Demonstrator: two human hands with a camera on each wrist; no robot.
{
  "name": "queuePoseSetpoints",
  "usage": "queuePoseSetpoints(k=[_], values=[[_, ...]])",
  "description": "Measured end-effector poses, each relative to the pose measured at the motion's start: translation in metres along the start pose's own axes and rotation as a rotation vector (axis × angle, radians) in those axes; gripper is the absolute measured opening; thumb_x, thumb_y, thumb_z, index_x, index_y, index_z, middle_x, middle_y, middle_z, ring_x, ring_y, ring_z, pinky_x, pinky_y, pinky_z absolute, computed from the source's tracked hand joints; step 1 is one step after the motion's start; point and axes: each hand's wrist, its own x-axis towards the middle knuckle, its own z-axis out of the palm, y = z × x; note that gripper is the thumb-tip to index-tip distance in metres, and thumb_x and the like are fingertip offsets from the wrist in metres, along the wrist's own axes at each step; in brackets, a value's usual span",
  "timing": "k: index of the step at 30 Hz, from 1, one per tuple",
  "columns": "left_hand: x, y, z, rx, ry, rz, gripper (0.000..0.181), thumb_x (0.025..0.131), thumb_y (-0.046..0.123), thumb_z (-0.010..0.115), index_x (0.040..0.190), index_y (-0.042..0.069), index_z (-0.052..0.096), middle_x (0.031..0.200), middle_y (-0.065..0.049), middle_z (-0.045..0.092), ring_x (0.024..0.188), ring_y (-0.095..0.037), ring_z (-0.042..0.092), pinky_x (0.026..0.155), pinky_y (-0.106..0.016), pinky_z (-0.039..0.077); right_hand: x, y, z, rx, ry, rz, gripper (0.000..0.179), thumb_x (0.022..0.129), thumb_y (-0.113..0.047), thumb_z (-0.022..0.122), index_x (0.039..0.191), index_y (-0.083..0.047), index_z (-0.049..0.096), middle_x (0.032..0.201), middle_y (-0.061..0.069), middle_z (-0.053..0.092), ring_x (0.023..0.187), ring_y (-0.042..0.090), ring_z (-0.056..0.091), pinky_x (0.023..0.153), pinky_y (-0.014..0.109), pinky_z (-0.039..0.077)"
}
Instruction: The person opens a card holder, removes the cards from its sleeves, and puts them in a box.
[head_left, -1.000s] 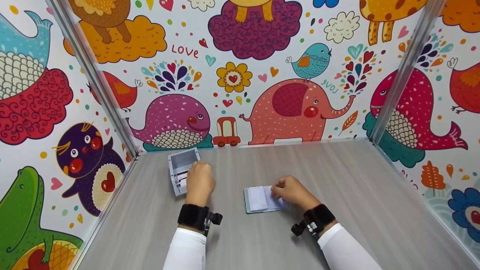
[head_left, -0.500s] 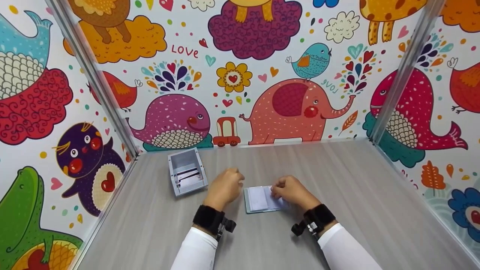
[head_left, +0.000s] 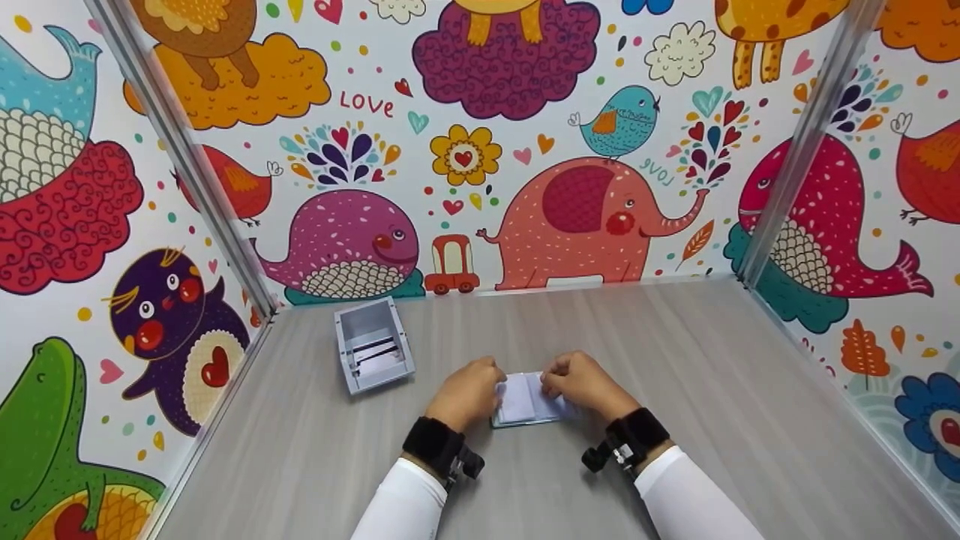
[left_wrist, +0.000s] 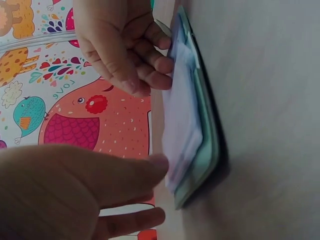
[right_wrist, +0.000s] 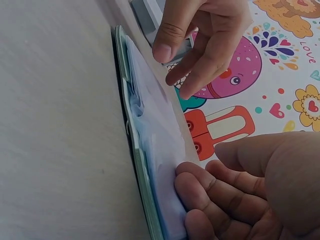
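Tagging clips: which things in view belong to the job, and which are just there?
Job:
booklet, right grip touching it
box, likely
cards inside it, likely

Just there:
printed walls
metal posts
wrist straps

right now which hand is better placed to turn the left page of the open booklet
Probably the left hand: it is at the left page, thumb and fingers apart, holding nothing, while the right hand has its fingers against the right page.

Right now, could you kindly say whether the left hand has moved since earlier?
Yes, in the head view, the left hand has moved rightward, from the gray box to the booklet.
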Motion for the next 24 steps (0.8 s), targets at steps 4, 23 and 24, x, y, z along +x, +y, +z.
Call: queuePoseSetpoints(k=[4,23,24], values=[[-0.002,0.0011,0.0026,-0.007,-0.016,-0.006,0.021,0.097,0.011,0.086,0.118,0.006,0.085,0.117,-0.007,0.074,0.103,-0.024,0.075,0.097,-0.043,0.064,0.0001,0.0002,0.0001,0.008,0.002,0.005,0.015,0.103,-0.014,0.076,0.096,-0.005,0.086,0.086,0.005,0.083,0.077,0.014,0.074,0.064,0.028,0.048],[-0.0023,0.0062,0.0051,-0.004,0.004,-0.013,0.008,0.094,0.004,0.085,0.101,0.007,0.083,0.11,-0.004,0.076,0.085,-0.017,0.067,0.082,-0.038,0.063,-0.0004,-0.0008,0.001,0.002,0.009,0.005,0.014,0.103,-0.012,0.076,0.096,-0.004,0.085,0.085,0.005,0.082,0.076,0.013,0.072,0.065,0.026,0.049],[-0.002,0.0062,0.0052,-0.005,0.005,-0.015,0.008,0.093,0.003,0.085,0.099,0.008,0.082,0.107,-0.004,0.075,0.082,-0.017,0.064,0.08,-0.038,0.062,-0.0005,-0.0007,0.0009,0.003,0.008,-0.003,0.015,0.103,-0.012,0.075,0.096,-0.003,0.085,0.086,0.006,0.082,0.076,0.014,0.073,0.065,0.026,0.05]])
